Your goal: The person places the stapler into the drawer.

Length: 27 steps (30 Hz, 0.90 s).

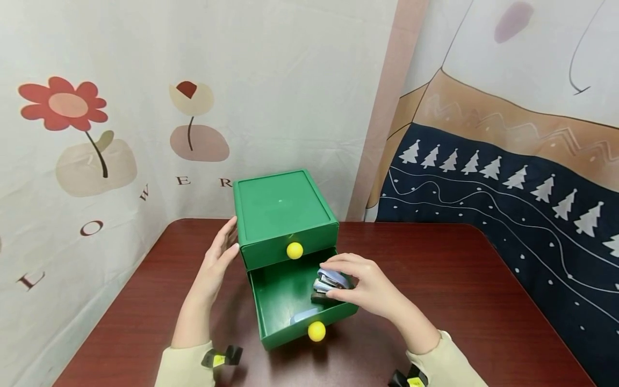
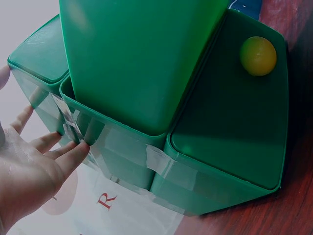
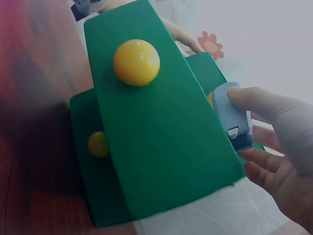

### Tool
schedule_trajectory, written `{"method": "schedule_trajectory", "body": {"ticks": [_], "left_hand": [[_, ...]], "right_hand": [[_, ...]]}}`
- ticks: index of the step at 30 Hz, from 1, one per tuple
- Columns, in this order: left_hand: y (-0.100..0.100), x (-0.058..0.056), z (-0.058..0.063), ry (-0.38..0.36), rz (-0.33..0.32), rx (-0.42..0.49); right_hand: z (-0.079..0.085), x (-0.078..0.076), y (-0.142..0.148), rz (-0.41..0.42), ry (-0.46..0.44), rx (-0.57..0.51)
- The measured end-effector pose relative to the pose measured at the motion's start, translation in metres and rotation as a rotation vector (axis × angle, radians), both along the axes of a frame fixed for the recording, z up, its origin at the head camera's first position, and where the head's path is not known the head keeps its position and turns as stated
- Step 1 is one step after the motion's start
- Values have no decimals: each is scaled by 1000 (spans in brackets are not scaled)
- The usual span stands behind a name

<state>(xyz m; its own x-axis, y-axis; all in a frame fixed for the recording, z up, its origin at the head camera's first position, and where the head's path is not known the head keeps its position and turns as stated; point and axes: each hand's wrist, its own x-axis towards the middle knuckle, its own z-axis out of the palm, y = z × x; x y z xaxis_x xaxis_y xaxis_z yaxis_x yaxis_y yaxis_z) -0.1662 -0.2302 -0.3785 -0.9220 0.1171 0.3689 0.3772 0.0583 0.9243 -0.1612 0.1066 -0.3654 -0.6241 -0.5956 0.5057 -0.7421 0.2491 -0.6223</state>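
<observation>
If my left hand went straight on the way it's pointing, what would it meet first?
Most likely the left side of the green drawer cabinet: your left hand looks to be right against it, though exact contact is hard to judge.

left fingers (image 2: 74,155) spread | right fingers (image 1: 344,266) pinching (thumb (image 3: 254,100) opposed) | forearms (image 1: 193,314) extended forward

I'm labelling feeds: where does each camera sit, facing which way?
Head: on the head, facing forward and down at the green drawer unit; left hand and right hand show.
Left wrist: on that wrist, facing the unit's side and pulled-out drawer; palm and fingers show.
Right wrist: on that wrist, facing the drawer's front and yellow knob; right hand and part of the left show.
Shared: head and right wrist show the right hand pinching the stapler.
</observation>
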Motion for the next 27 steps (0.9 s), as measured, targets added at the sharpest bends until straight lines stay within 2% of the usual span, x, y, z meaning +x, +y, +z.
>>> {"method": "schedule_trajectory", "body": {"ticks": [6,10,16,27], "left_hand": [[0,0,0,3,0,-3],[-1,1,0,2,1,-1],[0,0,0,2,-1,-2],[0,1,-1,6,-2,2]], "right_hand": [[0,-4,-16,51,25,28],[0,-5,-27,71,-5,60],[-2,-5,-40,59,-89,130],[-4,-6,-54,43,-106,259]]}}
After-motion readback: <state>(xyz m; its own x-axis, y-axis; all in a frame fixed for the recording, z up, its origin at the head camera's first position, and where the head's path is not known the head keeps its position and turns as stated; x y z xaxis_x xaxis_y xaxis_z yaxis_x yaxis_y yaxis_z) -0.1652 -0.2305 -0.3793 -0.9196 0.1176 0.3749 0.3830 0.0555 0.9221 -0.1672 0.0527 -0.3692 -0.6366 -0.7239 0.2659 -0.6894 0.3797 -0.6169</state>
